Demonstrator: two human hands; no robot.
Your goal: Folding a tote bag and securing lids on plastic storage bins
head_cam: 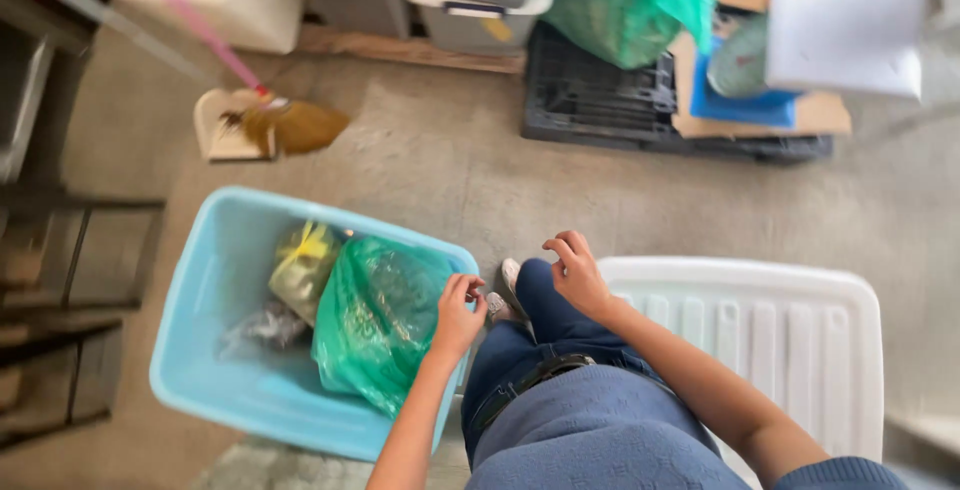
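While the left hand (458, 315) hangs with fingers loosely curled, holding nothing, the green bag (375, 315) lies just left, touching; the right hand (578, 272), also loosely curled and empty, is farther off.

The light blue tub (205, 300) looks like smooth plastic with a soft sheen. The green bag (375, 315) inside is thin, crinkly, glossy film, and the small yellowish bag (303, 265) beside it is shiny too. The floor (440, 165) is rough, matt concrete. The white ribbed lid (790, 335) is matt moulded plastic, the trousers (545, 325) are blue denim cloth, and the broom head (295, 125) is coarse straw-like fibre.
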